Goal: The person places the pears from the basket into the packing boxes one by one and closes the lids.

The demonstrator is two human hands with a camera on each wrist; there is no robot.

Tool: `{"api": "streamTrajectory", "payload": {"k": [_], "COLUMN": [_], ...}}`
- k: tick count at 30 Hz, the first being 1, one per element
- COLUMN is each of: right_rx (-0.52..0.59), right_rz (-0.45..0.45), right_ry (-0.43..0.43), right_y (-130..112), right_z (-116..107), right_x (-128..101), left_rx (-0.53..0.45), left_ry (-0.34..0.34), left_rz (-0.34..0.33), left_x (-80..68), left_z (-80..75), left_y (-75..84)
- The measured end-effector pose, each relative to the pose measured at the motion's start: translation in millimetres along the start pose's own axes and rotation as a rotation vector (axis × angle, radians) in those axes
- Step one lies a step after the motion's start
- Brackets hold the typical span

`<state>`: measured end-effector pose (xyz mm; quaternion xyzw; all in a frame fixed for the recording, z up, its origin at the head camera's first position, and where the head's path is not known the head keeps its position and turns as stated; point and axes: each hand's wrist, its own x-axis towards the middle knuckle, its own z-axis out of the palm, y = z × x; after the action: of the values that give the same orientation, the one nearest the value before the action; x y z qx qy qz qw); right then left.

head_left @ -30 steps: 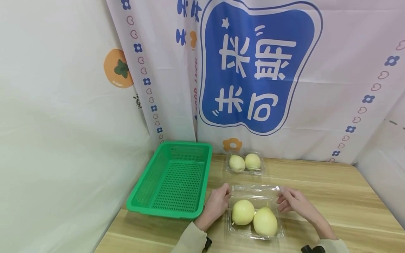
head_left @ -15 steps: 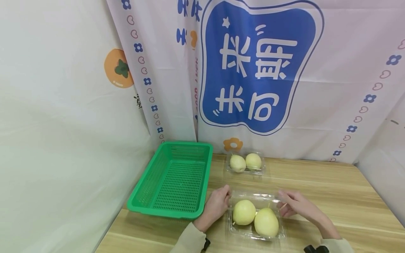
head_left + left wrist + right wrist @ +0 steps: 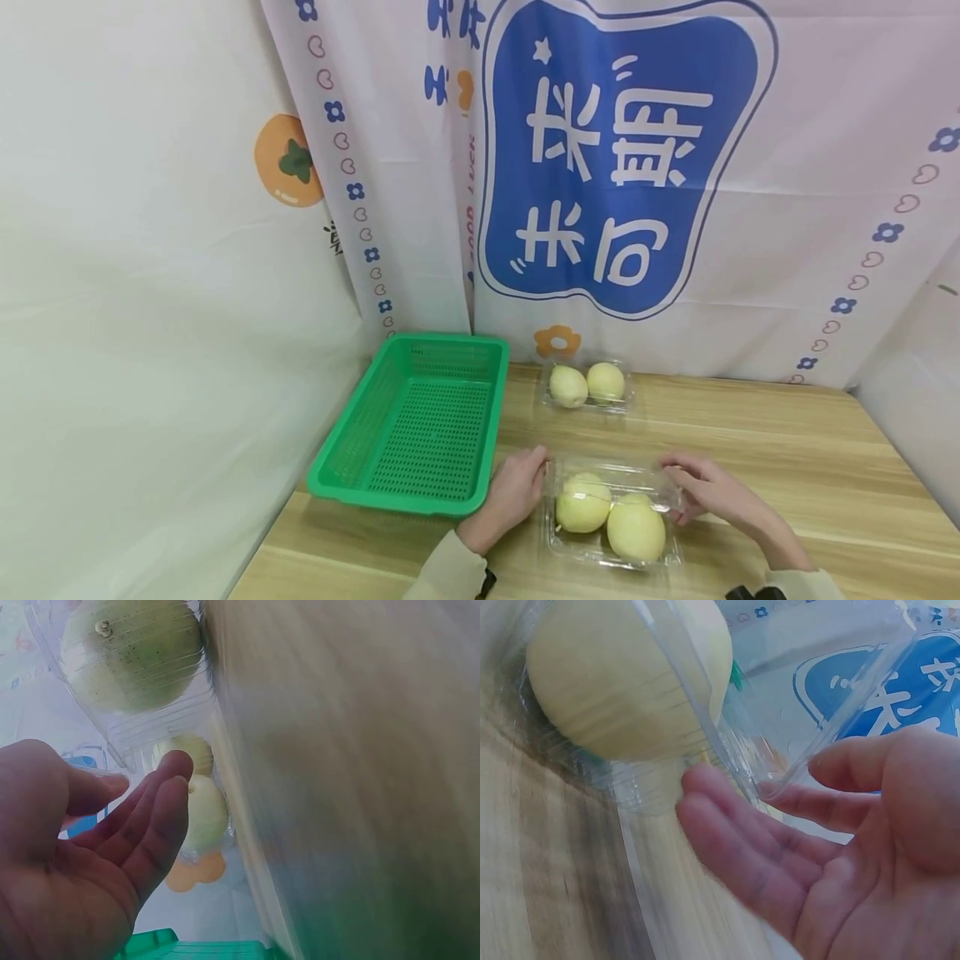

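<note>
A clear plastic clamshell box (image 3: 557, 546) sits on the wooden table (image 3: 787, 450) in front of me, with two pale yellow pears (image 3: 636, 532) inside. Its lid (image 3: 626, 477) is tilted low over the fruit. My left hand (image 3: 519, 490) rests against the box's left edge, its fingers nearly straight (image 3: 161, 817) beside the ribbed wall and a pear (image 3: 131, 652). My right hand (image 3: 701, 487) is at the lid's right edge. The lid corner (image 3: 769, 787) lies between its spread thumb and fingers, next to a pear (image 3: 615, 690).
A green perforated basket (image 3: 420, 425) stands to the left of the box, with nothing in it. A second closed clamshell with two pears (image 3: 587, 385) sits farther back by the printed curtain (image 3: 622, 167). Bare tabletop stretches to the right.
The lid has swung down from nearly upright to low over the pears, and both hands followed it down at the box's sides.
</note>
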<state>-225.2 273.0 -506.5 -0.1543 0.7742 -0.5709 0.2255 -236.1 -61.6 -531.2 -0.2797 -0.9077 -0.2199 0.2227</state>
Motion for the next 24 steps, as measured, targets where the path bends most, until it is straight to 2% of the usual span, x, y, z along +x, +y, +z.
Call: {"api": "streamTrajectory", "payload": {"k": [3,7,9,11,24], "right_rx": [-0.003,-0.015,-0.017,-0.009,0.021], "right_rz": [0.013,0.008,-0.005,-0.009,0.004], "right_ry": [0.002,0.003,0.002,0.006,0.042], "right_y": [1,3,4,5,13], "right_z": [0,0,0,1,4], "right_x": [0,-1,-1,-1,1], "left_rx": [-0.028,-0.173,-0.232,-0.261,-0.28], "left_ry": [-0.04,-0.148,-0.174,-0.178,-0.167], "left_rz": [-0.007,-0.103,-0.142,-0.156,-0.163], "left_x": [0.4,0.3,0.2,-0.2,-0.1], "left_z": [-1.9,-5.8,-6.8,-7.2,-8.8], "left_y": [1.0,1.7,1.8,1.8,5.3]}}
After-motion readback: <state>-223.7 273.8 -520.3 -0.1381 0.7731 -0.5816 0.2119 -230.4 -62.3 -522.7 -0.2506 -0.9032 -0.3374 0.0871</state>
